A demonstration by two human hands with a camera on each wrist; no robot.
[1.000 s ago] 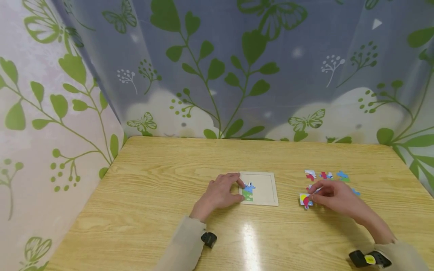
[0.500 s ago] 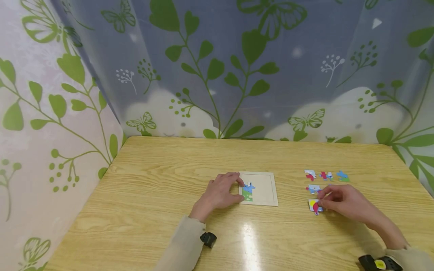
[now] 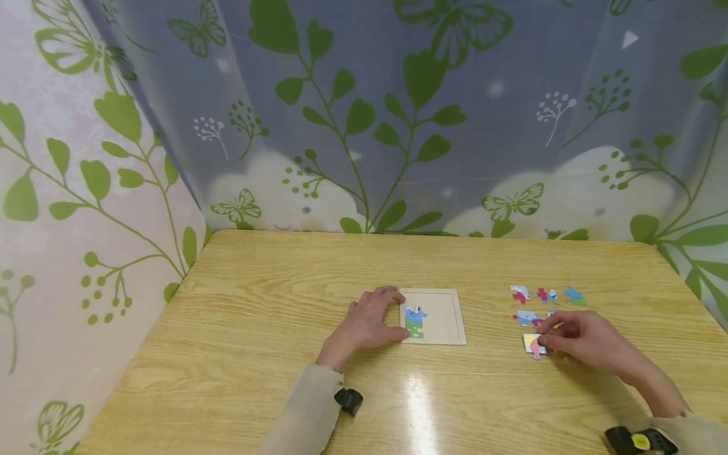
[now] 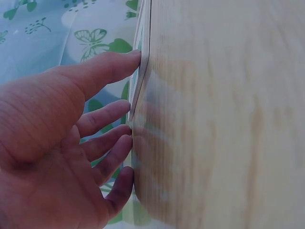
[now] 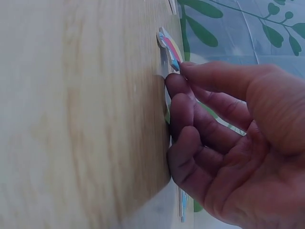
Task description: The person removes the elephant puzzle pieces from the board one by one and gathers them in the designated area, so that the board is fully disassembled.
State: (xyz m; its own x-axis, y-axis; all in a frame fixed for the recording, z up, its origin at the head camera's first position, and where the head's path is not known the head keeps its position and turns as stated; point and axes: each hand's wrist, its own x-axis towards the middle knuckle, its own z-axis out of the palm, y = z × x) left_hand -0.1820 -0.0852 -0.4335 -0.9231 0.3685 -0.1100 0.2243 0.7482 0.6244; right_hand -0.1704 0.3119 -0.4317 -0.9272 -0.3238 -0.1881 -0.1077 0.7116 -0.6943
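In the head view my left hand [image 3: 368, 321] rests at the left edge of a square wooden puzzle tray [image 3: 443, 340], thumb and index finger spread along its rim. The left wrist view shows the thumb [image 4: 119, 64] on the tray's edge and the other fingertips down at the table. A few joined pieces, blue above green [image 3: 414, 328], lie in the tray's left side. My right hand [image 3: 586, 338] pinches a puzzle piece [image 3: 533, 345] with yellow and red print between thumb and fingertips. In the right wrist view that piece [image 5: 169, 45] tilts close over the table.
Several loose puzzle pieces lie right of the tray: a red and white one [image 3: 519, 293], a red one [image 3: 543, 295], a blue and green one [image 3: 575, 296], and a blue one [image 3: 526, 317] partly beside the right hand. A patterned curtain [image 3: 364, 126] stands behind the wooden table [image 3: 273, 297].
My right hand has moved right and slightly nearer the body with the puzzle piece, whose face now looks paler. The left hand has stayed at the tray.
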